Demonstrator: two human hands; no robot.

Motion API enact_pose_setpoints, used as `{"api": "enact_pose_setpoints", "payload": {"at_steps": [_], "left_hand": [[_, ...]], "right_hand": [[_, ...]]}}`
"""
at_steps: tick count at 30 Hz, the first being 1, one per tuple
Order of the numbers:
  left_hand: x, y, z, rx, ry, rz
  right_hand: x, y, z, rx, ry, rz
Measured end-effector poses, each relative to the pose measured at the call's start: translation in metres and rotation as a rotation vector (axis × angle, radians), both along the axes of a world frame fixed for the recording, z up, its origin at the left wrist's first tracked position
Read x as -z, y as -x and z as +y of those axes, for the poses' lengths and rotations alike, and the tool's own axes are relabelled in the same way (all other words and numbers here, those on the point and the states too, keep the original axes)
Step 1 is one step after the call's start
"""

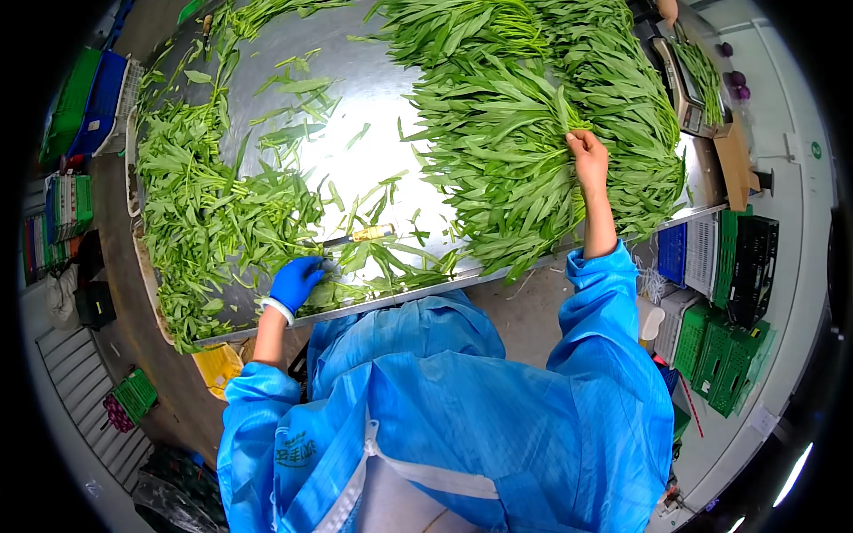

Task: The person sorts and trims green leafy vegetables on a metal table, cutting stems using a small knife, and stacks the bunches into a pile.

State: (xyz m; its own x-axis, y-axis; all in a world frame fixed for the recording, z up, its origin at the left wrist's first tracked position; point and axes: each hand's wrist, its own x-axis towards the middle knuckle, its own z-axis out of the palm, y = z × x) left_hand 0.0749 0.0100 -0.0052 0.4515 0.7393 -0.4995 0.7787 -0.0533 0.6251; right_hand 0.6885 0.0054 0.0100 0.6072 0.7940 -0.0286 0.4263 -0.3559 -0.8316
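Several rows of aligned greens [622, 115] are laid on the right side of the metal table [364, 93], and this portion is judged to be done. A loose, tangled pile [191, 186] is found along the left side and is judged to be left over for sorting. A leafy bunch [506, 102] lies on top of the rows, its stems pinched between thumb and forefinger of the bare right hand [589, 160]. The gloved left hand [297, 282] is placed beside the pile at the near edge; whether its fingers are closed on anything cannot be told. Open room is offered by the middle strip, littered with stray leaves, where a knife [366, 234] lies just beyond the glove. The near edge is overhung by leaves at both sides; the right is bounded by a scale [680, 89] and cardboard box [734, 164].
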Motion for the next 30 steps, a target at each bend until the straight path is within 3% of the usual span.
{"api": "enact_pose_setpoints", "payload": {"at_steps": [6, 9, 10, 12, 13, 14, 15, 17, 20, 23, 26, 30], "left_hand": [[-0.002, -0.008, 0.007, 0.065, -0.065, 0.017], [-0.001, 0.0, 0.009, 0.018, -0.083, 0.025], [-0.003, 0.003, 0.01, -0.018, -0.069, 0.026], [0.002, 0.011, 0.012, -0.217, -0.087, -0.063], [0.004, 0.013, 0.015, -0.314, -0.1, -0.112], [0.003, 0.014, 0.021, -0.392, -0.15, -0.172], [0.001, 0.016, 0.027, -0.461, -0.193, -0.158], [-0.005, 0.019, 0.046, -0.349, -0.542, -0.054], [-0.018, 0.015, 0.087, -0.317, -0.696, -0.099], [0.005, 0.019, 0.133, -0.162, -0.799, 0.01], [0.032, 0.02, 0.177, -0.158, -0.739, 0.213], [0.055, 0.031, 0.206, -0.288, -0.59, 0.375]], "right_hand": [[-0.012, 0.008, 0.001, 0.112, -0.153, 0.312], [-0.055, 0.059, 0.0, 0.174, -0.254, 0.245], [-0.054, 0.077, -0.002, 0.118, -0.223, 0.083], [-0.052, 0.142, -0.012, -0.148, -0.139, -0.124], [-0.028, 0.174, -0.013, -0.408, -0.361, -0.343], [-0.008, 0.205, -0.016, -0.706, -0.312, -0.489], [-0.011, 0.241, -0.02, -0.996, -0.072, -0.375], [-0.015, 0.297, -0.02, -1.131, -0.194, -0.217], [0.024, 0.338, -0.014, -1.034, -0.142, -0.463], [0.057, 0.355, -0.009, -1.036, -0.05, -0.629], [0.055, 0.355, -0.014, -1.1, -0.025, -0.601], [0.014, 0.324, -0.035, -0.819, 0.114, -0.274]]}}
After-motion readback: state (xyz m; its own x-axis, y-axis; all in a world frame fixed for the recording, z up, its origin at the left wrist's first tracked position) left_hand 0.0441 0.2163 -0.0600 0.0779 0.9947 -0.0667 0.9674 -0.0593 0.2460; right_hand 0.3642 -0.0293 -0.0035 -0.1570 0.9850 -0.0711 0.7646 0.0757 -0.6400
